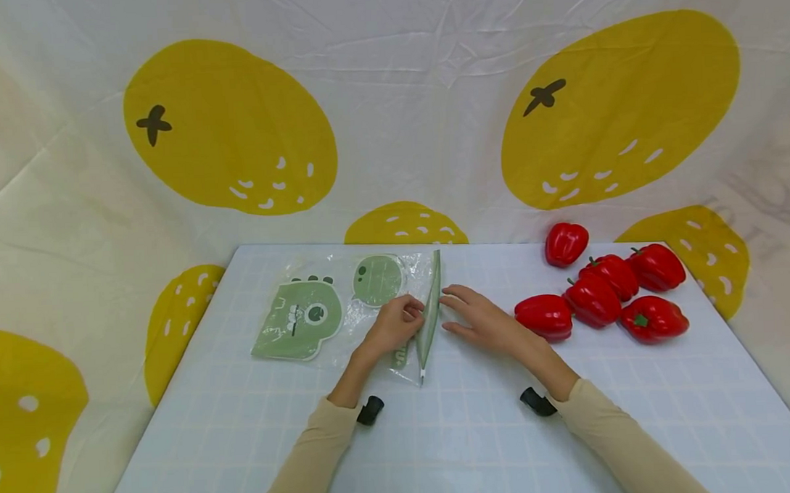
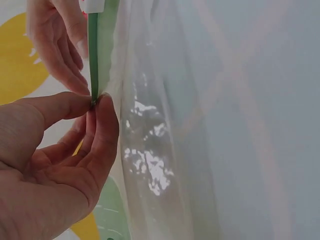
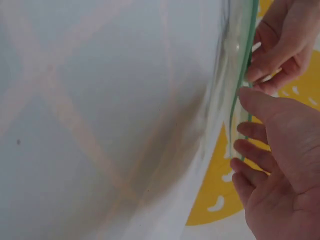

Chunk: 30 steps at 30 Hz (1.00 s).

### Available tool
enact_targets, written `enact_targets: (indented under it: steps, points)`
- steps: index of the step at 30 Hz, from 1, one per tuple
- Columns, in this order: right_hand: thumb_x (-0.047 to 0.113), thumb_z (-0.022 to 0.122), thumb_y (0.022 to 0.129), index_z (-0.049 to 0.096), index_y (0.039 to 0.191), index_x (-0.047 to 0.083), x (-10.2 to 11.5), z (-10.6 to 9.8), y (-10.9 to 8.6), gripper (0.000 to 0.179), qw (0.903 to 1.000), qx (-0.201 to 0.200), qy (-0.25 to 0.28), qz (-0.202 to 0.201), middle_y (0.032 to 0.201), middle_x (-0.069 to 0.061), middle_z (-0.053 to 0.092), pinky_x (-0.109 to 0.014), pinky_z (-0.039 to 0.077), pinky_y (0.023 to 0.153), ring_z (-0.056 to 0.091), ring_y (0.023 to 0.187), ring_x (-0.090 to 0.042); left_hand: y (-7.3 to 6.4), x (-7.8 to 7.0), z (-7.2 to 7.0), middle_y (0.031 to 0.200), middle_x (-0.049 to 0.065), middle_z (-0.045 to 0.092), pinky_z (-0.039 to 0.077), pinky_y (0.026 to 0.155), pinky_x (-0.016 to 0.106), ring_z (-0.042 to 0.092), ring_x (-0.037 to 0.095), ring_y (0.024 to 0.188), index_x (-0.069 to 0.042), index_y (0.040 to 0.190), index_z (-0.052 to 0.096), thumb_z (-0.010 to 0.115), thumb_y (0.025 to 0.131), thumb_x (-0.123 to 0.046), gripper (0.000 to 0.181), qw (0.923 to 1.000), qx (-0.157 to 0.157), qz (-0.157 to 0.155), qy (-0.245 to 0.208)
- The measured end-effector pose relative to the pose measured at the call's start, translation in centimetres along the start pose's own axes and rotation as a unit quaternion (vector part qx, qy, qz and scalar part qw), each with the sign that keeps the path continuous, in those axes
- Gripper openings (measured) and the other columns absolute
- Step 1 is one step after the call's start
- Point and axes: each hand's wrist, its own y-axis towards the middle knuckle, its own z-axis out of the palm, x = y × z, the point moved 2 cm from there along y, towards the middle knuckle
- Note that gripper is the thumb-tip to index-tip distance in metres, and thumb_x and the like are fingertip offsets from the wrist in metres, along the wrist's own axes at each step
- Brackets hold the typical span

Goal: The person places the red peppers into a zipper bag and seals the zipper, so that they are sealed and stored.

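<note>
Transparent plastic bag lies, its green edge between both hands.

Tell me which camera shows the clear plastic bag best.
The head view: it frames the whole clear plastic bag, bar what the left hand covers. The left wrist view shows only some film and the green edge pinched by that hand; the right wrist view, only film and edge beside the right hand.

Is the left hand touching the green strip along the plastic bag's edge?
Touching. The left wrist view shows the left hand pinching the green strip between thumb and forefinger.
</note>
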Motion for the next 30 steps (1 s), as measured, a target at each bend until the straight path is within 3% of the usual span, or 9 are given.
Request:
enact_targets:
  steps: [6,11,18,26,30]
  points:
    - [0.019,0.074,0.095,0.057,0.142,-0.001,0.2,0.4,0.4,0.054,0.9988,0.021,-0.028,-0.035,0.151,-0.021,0.049,-0.054,0.043,0.112,0.043,0.142,-0.039,-0.3,-0.4,-0.6,0.094,0.014,0.068,0.059,0.060,0.026,0.067,0.019,0.078,0.006,0.108,0.067,0.064,0.093,0.003,0.015,0.9998,-0.005,0.013,-0.011]
    - [0.020,0.072,0.097,0.058,0.139,-0.003,0.2,0.9,0.6,0.050,0.9993,0.020,-0.018,-0.027,0.149,-0.022,0.050,-0.053,0.042,0.113,0.045,0.141,-0.038,-0.5,-0.6,-1.0,0.093,0.012,0.068,0.059,0.063,0.025,0.068,0.020,0.080,0.004,0.106,0.068,0.065,0.092,0.002,0.014,0.9995,-0.022,0.024,0.001]
    - [0.020,0.073,0.096,0.063,0.129,-0.007,0.3,1.7,0.9,0.043,0.9988,0.000,-0.042,-0.025,0.139,-0.024,0.057,-0.052,0.045,0.110,0.054,0.132,-0.039,-0.7,-1.4,-1.3,0.086,0.010,0.069,0.057,0.072,0.027,0.068,0.021,0.078,0.000,0.096,0.067,0.070,0.087,0.003,0.010,0.9952,-0.059,0.069,0.037]
    - [0.029,0.074,0.096,0.058,0.138,-0.006,0.5,2.0,0.9,0.057,0.9979,0.035,-0.048,0.028,0.144,-0.023,0.054,-0.051,0.044,0.112,0.052,0.134,-0.039,-1.0,-2.3,-1.4,0.085,0.008,0.068,0.058,0.071,0.027,0.068,0.020,0.075,-0.002,0.095,0.064,0.070,0.087,0.003,0.011,0.9887,-0.095,0.086,0.077]
    - [0.035,0.073,0.096,0.055,0.143,-0.003,0.7,2.1,0.8,0.063,0.9962,0.049,-0.051,0.051,0.148,-0.021,0.052,-0.051,0.042,0.114,0.048,0.137,-0.038,-1.4,-2.9,-1.4,0.086,0.009,0.066,0.058,0.070,0.028,0.067,0.020,0.075,0.000,0.096,0.065,0.069,0.084,0.006,0.013,0.9809,-0.129,0.100,0.105]
